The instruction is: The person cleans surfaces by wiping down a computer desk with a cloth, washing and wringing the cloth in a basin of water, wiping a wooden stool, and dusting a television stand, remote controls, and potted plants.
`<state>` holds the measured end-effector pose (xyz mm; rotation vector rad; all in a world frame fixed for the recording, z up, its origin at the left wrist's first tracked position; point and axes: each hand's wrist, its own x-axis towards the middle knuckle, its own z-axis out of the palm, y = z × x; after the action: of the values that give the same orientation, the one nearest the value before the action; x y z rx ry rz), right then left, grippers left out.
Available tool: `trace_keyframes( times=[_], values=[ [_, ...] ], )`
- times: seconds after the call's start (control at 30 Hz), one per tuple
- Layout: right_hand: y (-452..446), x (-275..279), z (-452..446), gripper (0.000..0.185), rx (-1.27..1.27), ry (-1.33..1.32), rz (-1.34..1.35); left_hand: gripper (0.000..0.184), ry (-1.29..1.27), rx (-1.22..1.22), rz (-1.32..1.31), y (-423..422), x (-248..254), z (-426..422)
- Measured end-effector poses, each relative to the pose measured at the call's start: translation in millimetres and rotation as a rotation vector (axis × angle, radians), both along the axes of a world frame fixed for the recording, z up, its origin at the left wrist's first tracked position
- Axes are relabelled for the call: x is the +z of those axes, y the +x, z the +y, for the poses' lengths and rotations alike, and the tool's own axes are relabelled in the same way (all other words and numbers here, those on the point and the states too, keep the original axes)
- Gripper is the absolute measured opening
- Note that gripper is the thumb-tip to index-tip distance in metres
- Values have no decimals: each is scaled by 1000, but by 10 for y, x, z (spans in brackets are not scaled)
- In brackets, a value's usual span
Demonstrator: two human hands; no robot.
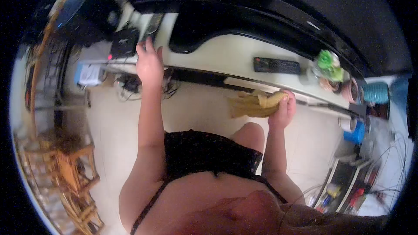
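Note:
My right hand (285, 109) is closed around a crumpled yellow-brown cloth (257, 104), which hangs out to the left in front of the TV stand's (213, 61) edge. My left hand (150, 65) reaches over the left part of the white stand top, its fingers apart. Just beyond those fingertips lies a dark remote control (154, 24); whether they touch its near end I cannot tell. Beside it, to the left, sits a black box (125, 42) with a red light. A second black remote control (277, 65) lies farther right on the stand.
A large dark television (270, 4) stands behind, on a black base (209, 24). Potted plants (331, 65) and a teal ribbed pot (375, 92) are at the right. Cables (130, 87) hang below the stand. Wooden chairs (74, 169) stand left, a shelf rack (342, 178) right.

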<state>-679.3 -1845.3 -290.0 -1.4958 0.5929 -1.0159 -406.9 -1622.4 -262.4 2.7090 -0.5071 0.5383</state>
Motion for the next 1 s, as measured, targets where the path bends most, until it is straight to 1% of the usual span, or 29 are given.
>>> trace_keyframes(
  times=[0.03, 0.1, 0.13, 0.17, 0.2, 0.27, 0.3, 0.37, 0.4, 0.47, 0.53, 0.57, 0.6, 0.63, 0.67, 0.7, 0.77, 0.8, 0.83, 0.87, 0.9, 0.97, 1.0],
  values=[
    [-37, 8, -33, 22, 61, 145, -170, 50, -57, -84, 14, -136, 42, -206],
    [-72, 117, -81, 23, 22, 215, -306, 58, -187, -561, 38, -467, -123, -797],
    [-63, 208, -90, 23, 15, 209, -303, 66, -203, -672, 114, -679, -195, -1115],
    [-47, 317, -98, 24, -82, 297, -347, 71, -181, -828, 96, -800, -203, -1423],
    [-43, 398, -109, 24, -177, 383, -393, 75, -202, -935, 145, -885, -200, -1670],
    [-70, 487, -130, 22, -189, 371, -407, 67, -54, -999, 201, -989, -215, -1981],
    [-74, 512, -138, 21, -195, 371, -424, 67, -59, -991, 202, -990, -242, -2057],
    [-118, 473, -163, 21, -198, 361, -413, 59, 179, -1023, 247, -929, -307, -2053],
    [-99, 463, -171, 21, -199, 354, -411, 56, 99, -986, 252, -921, -304, -1895],
    [-56, 494, -152, 23, -88, 339, -400, 53, -7, -922, 268, -867, -162, -1407],
    [127, 569, -154, 24, -8, 345, -412, 52, -174, -730, 187, -796, -166, -783],
    [202, 632, -155, 24, -36, 386, -430, 52, -211, -645, 120, -725, -56, -458],
    [275, 705, -147, 24, -69, 424, -449, 54, -219, -460, 50, -641, -93, -189],
    [361, 785, -129, 24, -52, 429, -449, 50, -237, -330, -29, -532, -91, 34],
    [457, 876, -109, 25, -130, 361, -489, 49, -217, -188, -37, -449, -25, 185],
    [542, 959, -85, 25, -212, 291, -526, 48, -206, -118, -99, -350, -11, 284],
    [759, 1009, -33, 23, -186, 252, -559, 50, -173, -41, -130, -197, -41, 320],
    [880, 963, -35, 23, -204, 205, -516, 50, -175, -43, -128, -135, -69, 299],
    [1010, 978, -12, 23, -220, 159, -474, 48, -155, -33, -184, -77, -93, 238],
    [1148, 994, 88, 19, -173, 124, -557, 46, -138, -25, -243, -17, -108, 193],
    [1236, 1007, 143, 19, -174, 122, -559, 46, -140, -26, -244, 8, -89, 157],
    [1375, 1013, 201, 20, -82, 54, -569, 44, -15, 84, -143, 56, -41, 85],
    [1427, 1010, 213, 20, -95, 15, -564, 42, 46, 69, -208, 84, -29, 47]
  ],
)
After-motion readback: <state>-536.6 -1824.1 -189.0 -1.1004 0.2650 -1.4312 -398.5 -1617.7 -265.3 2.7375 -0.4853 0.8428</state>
